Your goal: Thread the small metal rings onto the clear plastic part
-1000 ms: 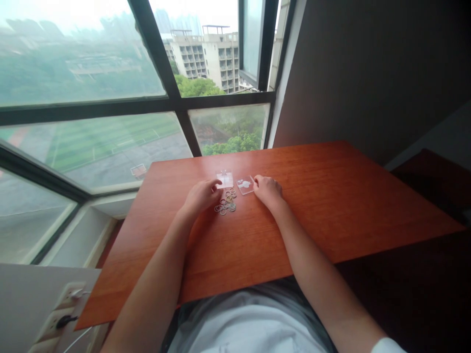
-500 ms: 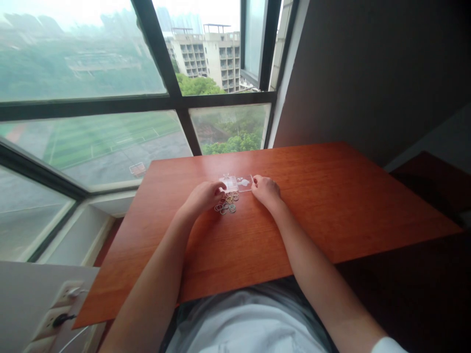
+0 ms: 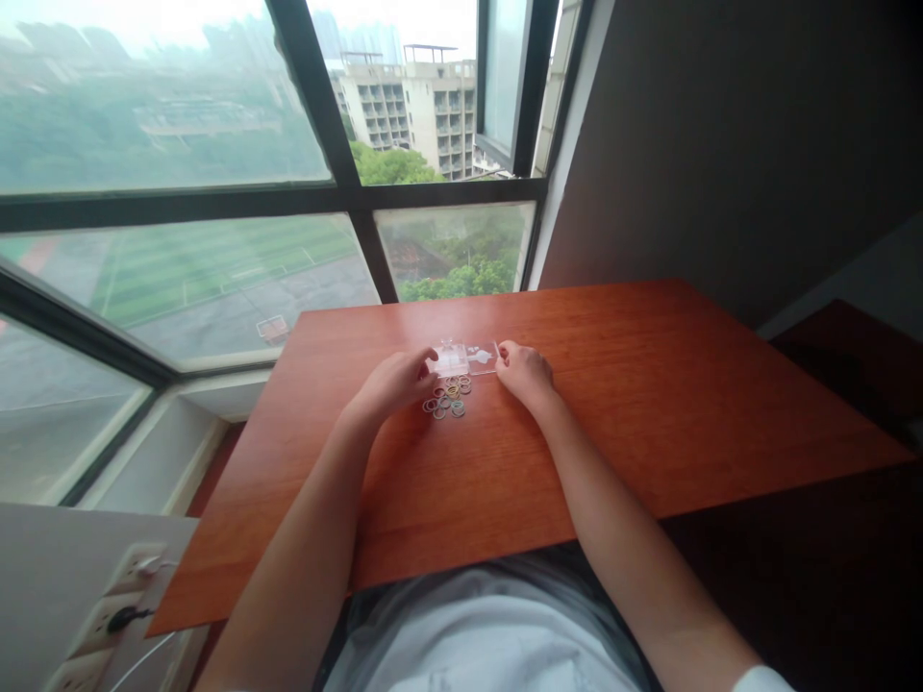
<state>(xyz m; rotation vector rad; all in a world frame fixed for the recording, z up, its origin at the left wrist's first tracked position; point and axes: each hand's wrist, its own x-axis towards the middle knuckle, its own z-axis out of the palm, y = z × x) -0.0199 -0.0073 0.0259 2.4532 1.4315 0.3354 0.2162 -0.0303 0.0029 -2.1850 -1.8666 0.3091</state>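
A small clear plastic box lies opened out on the table, its clear lid with a whitish print folded flat to the right. My left hand is curled at the box's left side, thumb and fingers gripping that edge. At the other end, my right hand pinches the right edge of the lid. Just in front of the box, on the near side, several small thin rings like hair ties lie in a loose heap, pale, yellowish and greenish. What is inside the box is too small to make out.
Under everything is a reddish-brown wooden table, its far edge close to the windows. A dark wall rises at the right. Wall sockets with a plug and white cable are at the lower left.
The fingers of my left hand have drawn back slightly to the left, off the box's inside to its edge. My right hand stays on the lid. The view has shifted a little.
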